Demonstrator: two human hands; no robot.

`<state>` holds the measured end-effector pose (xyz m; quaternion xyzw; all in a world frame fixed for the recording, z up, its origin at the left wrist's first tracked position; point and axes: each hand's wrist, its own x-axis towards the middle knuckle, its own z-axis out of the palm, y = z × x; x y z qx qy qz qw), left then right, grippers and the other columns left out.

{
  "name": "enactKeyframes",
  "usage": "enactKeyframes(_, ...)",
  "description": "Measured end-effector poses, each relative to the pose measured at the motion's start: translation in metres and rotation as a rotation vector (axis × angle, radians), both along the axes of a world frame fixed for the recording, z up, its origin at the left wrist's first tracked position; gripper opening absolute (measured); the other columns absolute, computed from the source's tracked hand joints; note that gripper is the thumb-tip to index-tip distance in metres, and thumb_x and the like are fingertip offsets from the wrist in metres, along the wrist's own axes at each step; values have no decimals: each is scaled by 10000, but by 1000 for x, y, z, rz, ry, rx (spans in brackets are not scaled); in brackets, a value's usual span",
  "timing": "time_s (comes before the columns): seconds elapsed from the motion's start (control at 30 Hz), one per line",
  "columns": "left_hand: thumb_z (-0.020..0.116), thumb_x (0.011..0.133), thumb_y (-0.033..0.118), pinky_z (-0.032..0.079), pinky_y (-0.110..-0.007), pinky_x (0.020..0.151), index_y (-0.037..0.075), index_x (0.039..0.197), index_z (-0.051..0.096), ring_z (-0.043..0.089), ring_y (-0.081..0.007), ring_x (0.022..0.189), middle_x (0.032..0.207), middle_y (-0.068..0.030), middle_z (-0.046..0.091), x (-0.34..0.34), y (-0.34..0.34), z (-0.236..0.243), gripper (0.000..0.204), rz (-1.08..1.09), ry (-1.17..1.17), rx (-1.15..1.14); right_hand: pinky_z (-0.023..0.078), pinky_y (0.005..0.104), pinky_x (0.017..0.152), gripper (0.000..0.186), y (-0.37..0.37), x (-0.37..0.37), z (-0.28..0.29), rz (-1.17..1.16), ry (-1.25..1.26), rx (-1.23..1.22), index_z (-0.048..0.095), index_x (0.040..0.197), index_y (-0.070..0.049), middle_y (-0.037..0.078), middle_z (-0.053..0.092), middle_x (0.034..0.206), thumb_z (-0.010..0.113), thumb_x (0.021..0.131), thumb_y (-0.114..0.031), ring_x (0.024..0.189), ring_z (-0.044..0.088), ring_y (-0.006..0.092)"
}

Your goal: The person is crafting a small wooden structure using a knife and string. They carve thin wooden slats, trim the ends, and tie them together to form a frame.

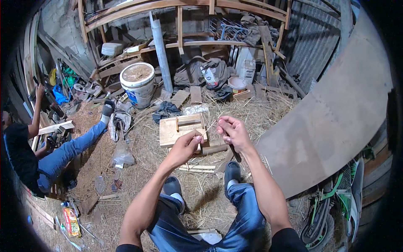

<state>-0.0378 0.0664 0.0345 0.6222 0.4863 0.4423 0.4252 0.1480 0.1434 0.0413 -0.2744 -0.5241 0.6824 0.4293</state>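
My left hand (189, 146) pinches a thin pale stick (206, 131), which slants up toward my right hand (231, 133). My right hand grips a dark-handled tool (236, 155), apparently a knife, with the handle hanging below the fist; its tip is too small to make out clearly. Just beyond both hands, a light wooden block (169, 130) with a slatted section rests on the straw-covered ground, with short offcuts (195, 168) lying nearer my feet.
A co-worker (58, 164) sits at left, one leg stretched out. A white bucket (136, 90) stands behind. A large grey sheet (323, 130) leans along the right above a green-and-white motorbike (344, 197). Scrap wood and wooden frames (184, 44) line the back.
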Motion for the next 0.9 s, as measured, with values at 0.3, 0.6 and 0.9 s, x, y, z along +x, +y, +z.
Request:
enactKeyframes(0.3, 430, 957, 261, 234, -192, 436, 91, 868, 513, 310, -27, 493, 604, 73, 370, 3, -6, 5, 208, -74, -169, -98, 287, 164, 386, 175, -7, -13, -7, 211, -127, 60, 559, 897, -2, 20, 555, 676, 567, 892, -176, 452, 400, 25)
enactKeyframes(0.6, 424, 957, 295, 225, -201, 420, 100, 906, 510, 314, -27, 481, 588, 73, 356, -6, -14, 9, 220, -85, -260, -191, 262, 148, 366, 235, 13, 30, -4, -178, -45, 30, 575, 1015, -22, -3, 535, 666, 579, 886, -219, 441, 371, 17)
enactKeyframes(0.9, 412, 961, 225, 313, -208, 489, 53, 868, 536, 364, -37, 554, 617, 46, 417, 0, -5, 1, 231, 5, -66, -65, 258, 161, 383, 169, -9, -14, -9, 176, -116, 11, 596, 923, -27, -10, 552, 649, 570, 892, -192, 447, 371, 7)
